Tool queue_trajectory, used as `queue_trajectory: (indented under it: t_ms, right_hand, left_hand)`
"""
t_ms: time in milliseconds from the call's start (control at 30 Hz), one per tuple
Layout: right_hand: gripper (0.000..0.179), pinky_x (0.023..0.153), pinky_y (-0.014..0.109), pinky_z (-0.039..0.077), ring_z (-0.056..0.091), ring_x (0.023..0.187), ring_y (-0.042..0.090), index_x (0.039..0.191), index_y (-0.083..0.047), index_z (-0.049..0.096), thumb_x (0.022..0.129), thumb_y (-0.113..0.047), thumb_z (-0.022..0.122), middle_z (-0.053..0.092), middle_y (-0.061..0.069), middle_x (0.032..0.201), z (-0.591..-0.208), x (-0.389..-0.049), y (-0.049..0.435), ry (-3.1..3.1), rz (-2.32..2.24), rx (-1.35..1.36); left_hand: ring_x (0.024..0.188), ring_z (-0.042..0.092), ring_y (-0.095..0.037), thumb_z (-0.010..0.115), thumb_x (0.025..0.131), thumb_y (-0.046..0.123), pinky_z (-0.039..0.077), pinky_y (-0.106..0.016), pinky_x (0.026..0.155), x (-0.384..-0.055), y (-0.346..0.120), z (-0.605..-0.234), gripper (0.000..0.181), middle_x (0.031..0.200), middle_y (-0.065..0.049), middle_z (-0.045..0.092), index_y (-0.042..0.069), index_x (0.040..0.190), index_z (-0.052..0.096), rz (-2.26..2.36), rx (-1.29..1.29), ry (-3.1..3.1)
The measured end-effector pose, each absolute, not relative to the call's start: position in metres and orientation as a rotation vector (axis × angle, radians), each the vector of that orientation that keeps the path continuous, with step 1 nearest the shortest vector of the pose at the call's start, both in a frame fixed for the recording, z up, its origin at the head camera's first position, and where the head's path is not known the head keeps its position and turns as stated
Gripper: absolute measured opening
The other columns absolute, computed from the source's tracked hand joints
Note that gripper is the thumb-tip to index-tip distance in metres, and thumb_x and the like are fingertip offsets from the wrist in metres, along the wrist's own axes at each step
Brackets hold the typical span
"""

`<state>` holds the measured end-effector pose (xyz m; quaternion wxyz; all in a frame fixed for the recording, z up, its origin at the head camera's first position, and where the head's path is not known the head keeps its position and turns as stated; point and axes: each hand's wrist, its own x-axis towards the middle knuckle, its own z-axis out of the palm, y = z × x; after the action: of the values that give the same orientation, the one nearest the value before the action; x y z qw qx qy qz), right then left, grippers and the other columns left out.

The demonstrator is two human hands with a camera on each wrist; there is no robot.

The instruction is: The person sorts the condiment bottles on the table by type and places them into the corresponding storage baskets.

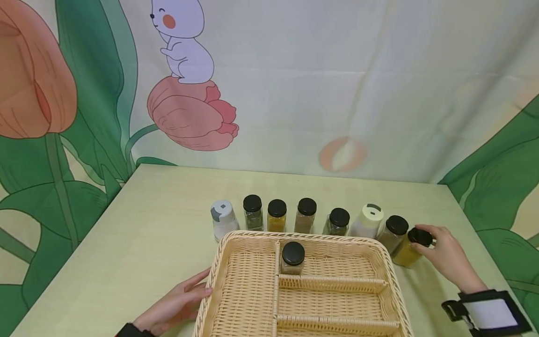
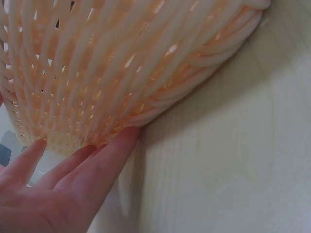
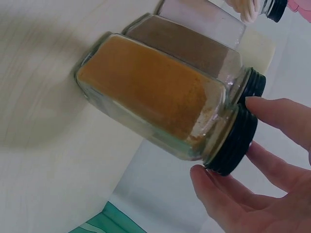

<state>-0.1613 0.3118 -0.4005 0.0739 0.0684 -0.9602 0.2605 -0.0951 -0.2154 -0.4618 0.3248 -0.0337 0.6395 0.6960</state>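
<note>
My right hand [image 1: 450, 257] has its thumb and fingers about the black lid [image 3: 234, 141] of a glass spice jar [image 3: 150, 90] filled with orange-yellow powder. This jar stands at the right end of a row, close beside a jar of brown powder [image 3: 187, 46]. My left hand [image 1: 178, 302] touches the outer left side of a wicker basket [image 1: 275, 299] with fairly straight fingers, as the basket's woven wall [image 2: 87, 73] shows in the left wrist view. Inside the basket, one black-lidded jar [image 1: 293, 257] stands in the upper right compartment.
Behind the basket runs a row of containers: a white shaker with a grey-marked top [image 1: 223, 219], several black-lidded jars, among them a yellow one [image 1: 277, 215], and a cream-topped shaker [image 1: 368, 220]. The pale wooden table [image 1: 105, 262] meets a printed cloth [image 1: 286, 93] at the back.
</note>
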Motion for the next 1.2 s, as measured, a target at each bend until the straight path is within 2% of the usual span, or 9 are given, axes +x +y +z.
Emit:
queue_trajectory:
  t_ms: [700, 967, 1067, 1200]
  right_hand:
    - [0.049, 0.074, 0.055, 0.045, 0.051, 0.092, 0.047, 0.119, 0.014, 0.047, 0.078, -0.002, 0.067, 0.05, 0.037, 0.103, -0.4083, -0.1605, 0.3106, -2.864, 0.81, 0.168]
    - [0.049, 0.071, 0.054, 0.045, 0.051, 0.092, 0.048, 0.119, 0.014, 0.049, 0.078, -0.007, 0.069, 0.049, 0.039, 0.107, -0.4053, -0.1613, 0.3132, -2.873, 0.794, 0.169]
    - [0.049, 0.063, 0.045, 0.046, 0.053, 0.083, 0.042, 0.117, 0.014, 0.051, 0.077, -0.007, 0.069, 0.051, 0.038, 0.102, -0.4047, -0.1619, 0.3133, -2.87, 0.775, 0.164]
    - [0.048, 0.056, 0.032, 0.04, 0.052, 0.071, 0.029, 0.115, 0.014, 0.052, 0.075, -0.006, 0.069, 0.054, 0.035, 0.097, -0.4046, -0.161, 0.3116, -2.861, 0.743, 0.152]
  left_hand:
    - [0.117, 0.047, -0.027, 0.047, 0.095, 0.027, 0.043, -0.051, 0.091, -0.0941, -0.2184, -0.4603, 0.075, 0.144, -0.033, 0.017, 0.001, 0.146, -0.002, 1.84, -0.035, 1.652]
    - [0.119, 0.045, -0.027, 0.047, 0.095, 0.028, 0.043, -0.051, 0.091, -0.0952, -0.217, -0.4597, 0.075, 0.144, -0.032, 0.018, 0.001, 0.146, -0.001, 1.832, -0.032, 1.662]
    - [0.118, 0.045, -0.027, 0.047, 0.095, 0.028, 0.043, -0.051, 0.091, -0.0956, -0.217, -0.4602, 0.075, 0.144, -0.032, 0.02, 0.001, 0.146, -0.001, 1.835, -0.021, 1.662]
    - [0.115, 0.048, -0.027, 0.048, 0.095, 0.028, 0.044, -0.051, 0.09, -0.0954, -0.2172, -0.4615, 0.075, 0.142, -0.032, 0.023, 0.001, 0.146, -0.001, 1.838, -0.027, 1.66]
